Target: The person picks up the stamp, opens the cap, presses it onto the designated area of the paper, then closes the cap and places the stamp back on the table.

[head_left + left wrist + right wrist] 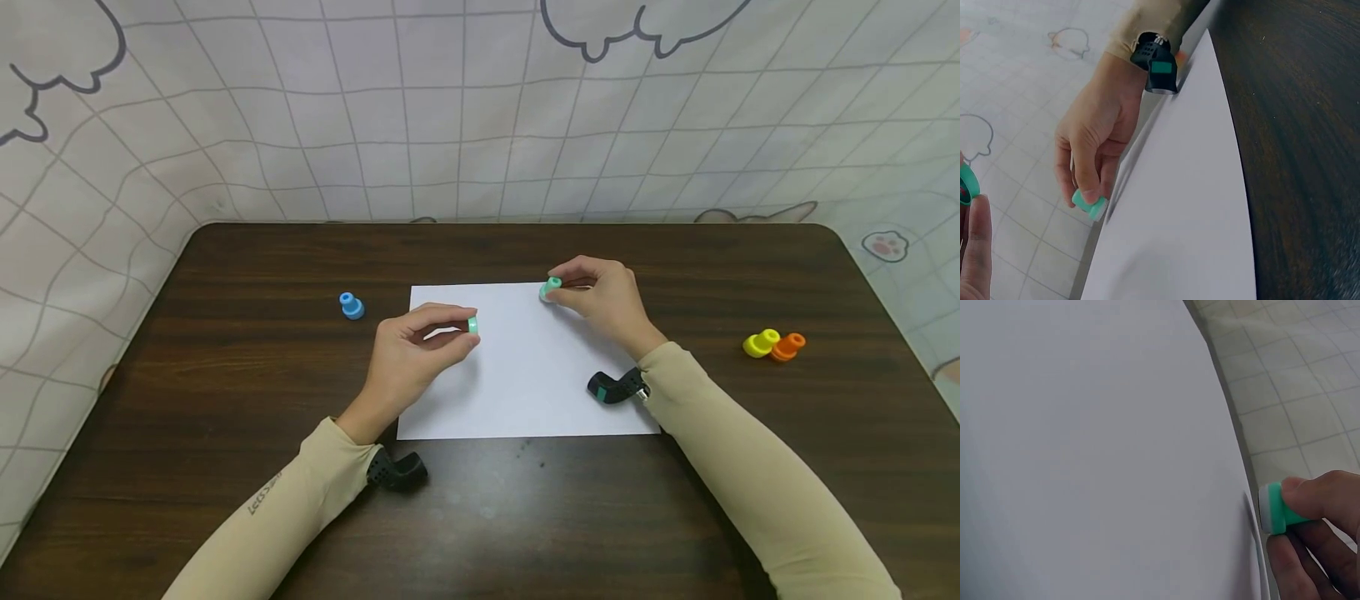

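My right hand [603, 304] pinches a small green toy stamp [1277, 509] by its narrow grip, close over the far edge of a white sheet of paper [517, 367]. The stamp's pale, whitish face points down toward the sheet. Over the paper's left part, my left hand [423, 350] holds a short green cap [472, 324] between thumb and fingertips. In the left wrist view that cap [969, 184] shows at the left edge as a hollow ring, dark inside, while the right hand [1097, 137] grips the green stamp [1089, 205] beyond.
A blue stamp [351, 306] stands left of the paper on the dark wooden table [247, 375]. Yellow [761, 342] and orange [788, 347] stamps lie side by side at the right. Behind the table hangs a white gridded cloth [435, 108]. Both wrists carry black cameras.
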{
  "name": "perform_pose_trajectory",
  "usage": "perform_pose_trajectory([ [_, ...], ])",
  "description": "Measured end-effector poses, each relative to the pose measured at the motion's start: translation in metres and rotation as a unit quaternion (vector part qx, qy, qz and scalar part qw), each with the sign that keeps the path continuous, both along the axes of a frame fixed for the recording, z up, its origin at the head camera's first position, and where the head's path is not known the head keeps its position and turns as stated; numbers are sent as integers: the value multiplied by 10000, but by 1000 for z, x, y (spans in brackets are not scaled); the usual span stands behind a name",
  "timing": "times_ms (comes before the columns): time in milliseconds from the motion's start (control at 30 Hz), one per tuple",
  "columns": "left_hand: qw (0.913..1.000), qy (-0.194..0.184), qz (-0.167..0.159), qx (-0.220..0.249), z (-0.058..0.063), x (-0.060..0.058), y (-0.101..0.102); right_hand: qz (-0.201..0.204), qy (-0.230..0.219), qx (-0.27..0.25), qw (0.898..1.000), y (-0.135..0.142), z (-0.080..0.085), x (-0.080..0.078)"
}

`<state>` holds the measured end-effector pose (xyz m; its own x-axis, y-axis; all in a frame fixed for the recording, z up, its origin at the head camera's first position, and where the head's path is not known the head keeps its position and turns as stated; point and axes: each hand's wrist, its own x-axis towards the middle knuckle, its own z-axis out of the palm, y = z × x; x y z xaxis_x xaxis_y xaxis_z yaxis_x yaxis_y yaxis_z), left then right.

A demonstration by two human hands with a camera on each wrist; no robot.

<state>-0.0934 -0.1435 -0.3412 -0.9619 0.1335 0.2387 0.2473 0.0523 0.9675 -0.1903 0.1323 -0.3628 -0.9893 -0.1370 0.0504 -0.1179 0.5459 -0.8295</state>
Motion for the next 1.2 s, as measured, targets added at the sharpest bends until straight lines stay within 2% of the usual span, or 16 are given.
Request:
perform_pose_trajectory([
  [367,10000,-58,-66,0,0,3,-1,180,-137,104,9997,0,-1,3],
  [733,9999,-82,-135,23,-4,5,-2,34,-199,185,9996,-5,0,7],
  [1200,9998,-56,-191,-75,-3,8,-4,184,-69,66,9998,-6,-2,11],
])
